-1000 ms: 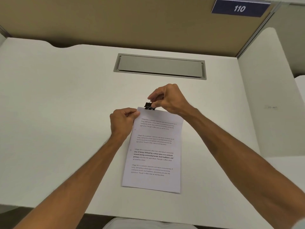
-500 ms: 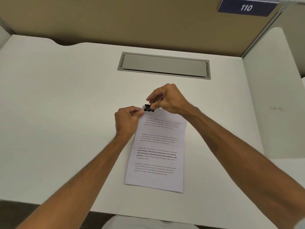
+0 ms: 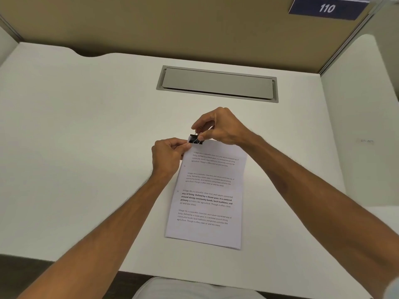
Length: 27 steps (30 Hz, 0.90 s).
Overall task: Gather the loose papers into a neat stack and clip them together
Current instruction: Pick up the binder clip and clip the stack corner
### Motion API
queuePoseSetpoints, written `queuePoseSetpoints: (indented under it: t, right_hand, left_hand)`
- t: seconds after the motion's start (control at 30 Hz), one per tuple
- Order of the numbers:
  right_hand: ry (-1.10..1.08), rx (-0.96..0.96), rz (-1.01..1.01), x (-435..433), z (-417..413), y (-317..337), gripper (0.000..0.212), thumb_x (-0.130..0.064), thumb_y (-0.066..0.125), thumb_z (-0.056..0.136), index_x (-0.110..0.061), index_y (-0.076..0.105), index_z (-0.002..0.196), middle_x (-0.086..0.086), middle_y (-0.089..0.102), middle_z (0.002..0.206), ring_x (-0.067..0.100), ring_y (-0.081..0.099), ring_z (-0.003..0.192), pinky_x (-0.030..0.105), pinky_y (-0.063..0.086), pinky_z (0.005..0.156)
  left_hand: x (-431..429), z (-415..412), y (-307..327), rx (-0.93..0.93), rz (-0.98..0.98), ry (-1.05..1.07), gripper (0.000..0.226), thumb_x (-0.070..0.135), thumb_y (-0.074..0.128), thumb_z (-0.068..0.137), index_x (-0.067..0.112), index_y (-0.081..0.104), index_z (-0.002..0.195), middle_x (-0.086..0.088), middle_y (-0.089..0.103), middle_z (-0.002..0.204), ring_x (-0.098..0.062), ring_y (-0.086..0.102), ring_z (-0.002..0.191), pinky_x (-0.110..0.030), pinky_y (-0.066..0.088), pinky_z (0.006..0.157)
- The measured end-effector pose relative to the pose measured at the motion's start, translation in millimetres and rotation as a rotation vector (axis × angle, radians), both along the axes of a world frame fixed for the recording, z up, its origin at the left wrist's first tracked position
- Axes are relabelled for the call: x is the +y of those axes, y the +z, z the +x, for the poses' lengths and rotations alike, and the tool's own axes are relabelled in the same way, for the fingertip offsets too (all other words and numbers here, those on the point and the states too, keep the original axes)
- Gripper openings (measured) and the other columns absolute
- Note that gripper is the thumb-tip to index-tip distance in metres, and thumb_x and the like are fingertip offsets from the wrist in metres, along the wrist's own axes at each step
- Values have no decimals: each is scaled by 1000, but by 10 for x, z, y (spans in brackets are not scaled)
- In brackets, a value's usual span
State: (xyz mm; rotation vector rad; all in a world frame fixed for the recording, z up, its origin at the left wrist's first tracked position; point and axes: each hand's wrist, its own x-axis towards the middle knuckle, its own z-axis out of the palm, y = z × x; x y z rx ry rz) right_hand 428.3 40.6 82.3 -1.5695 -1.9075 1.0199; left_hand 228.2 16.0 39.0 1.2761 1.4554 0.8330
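Entry: clipping step, judged near its end. My left hand (image 3: 167, 155) pinches the top-left corner of the paper stack (image 3: 208, 193), thumb over curled fingers, closed on the sheets. I read this as a brace: it keeps the edges aligned and the corner lifted slightly so the clip mouth can take all sheets at once.

My right hand (image 3: 218, 128) sits just beyond and to the right of the left, fingertips closed on the wire levers of the black binder clip (image 3: 196, 139). Thumb and index squeeze from opposite sides; the other fingers are tucked behind. The clip body sits on the top edge of the stack, touching the left thumb tip. Whether the mouth has fully closed on the paper I cannot tell; the levers stand upright.

Pose: both forearms converge from the near edge of the desk (image 3: 86, 126), right wrist bent inward and raised, left wrist nearly straight and low. The stack lies flat from the hands back toward my body, slightly skewed clockwise, lower edge well squared.

Risk, as a judgement: releasing the levers before the clip is seated deep could catch only the upper sheets.

The grey cable hatch (image 3: 217, 84) lies past the right hand, untouched.
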Motion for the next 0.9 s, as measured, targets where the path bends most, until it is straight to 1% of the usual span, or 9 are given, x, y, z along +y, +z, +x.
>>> queuePoseSetpoints:
  t: [0.1,0.2,0.3,0.43,0.5,0.57,0.6,0.7,0.9]
  right_hand:
    - [45,16,-32,-2,31,-23,40,-15,83,80,-12,73,119,2,75,102,12,74,94,29,61,88]
    - [29,48,-63,-68,118,-68,73,-33,86,78,-21,54,143,2,67,125,14,65,113,31,53,101]
    - [-227,112,18,-240,336,-180,85,-44,86,75,-25,47,148,0,61,136,13,58,124,33,47,105]
    - [-671,557,-3,-696,630,-430,86,-32,87,75,-26,42,148,2,54,141,13,54,130,26,47,101]
    - [-765,757,-115,-972,704,-610,81,-25,86,76,-20,45,146,4,59,134,15,61,119,31,51,96]
    - [-691,887,-277,-1254,709,-811,67,-19,82,80,-13,52,140,6,68,126,21,69,111,37,55,87]
    - [-621,919,-355,-1383,685,-901,61,-17,80,83,-12,55,138,8,70,126,25,70,112,38,57,85]
    - [-484,887,-486,-1682,577,-1108,47,-17,78,86,-14,64,131,11,71,127,33,70,114,40,60,85]
    - [-563,842,-480,-1956,444,-1209,28,-10,67,95,-10,71,122,17,75,115,34,74,104,37,61,79]
  left_hand:
    - [8,2,10,-6,-2,-4,19,9,81,82,25,75,75,13,76,67,-12,76,67,-28,64,65]
    - [27,9,16,-7,4,7,20,9,82,81,26,74,74,11,75,66,-11,74,65,-26,63,63]
    - [47,2,19,-15,-2,15,18,9,82,82,24,75,75,4,77,72,-15,74,67,-28,63,65]
    - [71,-32,25,-69,-19,16,15,8,81,83,22,75,77,4,77,69,-16,72,66,-27,62,63]
    - [80,-50,38,-102,-31,10,14,8,80,83,20,76,78,5,77,68,-15,72,65,-25,60,60]
    - [100,-69,42,-127,-49,16,13,7,79,83,18,76,79,4,77,69,-14,71,64,-24,59,58]
    - [116,-80,41,-135,-62,25,12,7,79,83,18,76,80,4,77,69,-14,71,63,-24,58,57]
    - [178,-93,23,-142,-109,59,12,7,78,84,17,77,78,2,76,68,-15,69,61,-26,59,57]
    - [244,-105,-71,-197,-238,153,11,6,75,87,13,75,79,6,75,65,-16,67,62,-23,58,56]
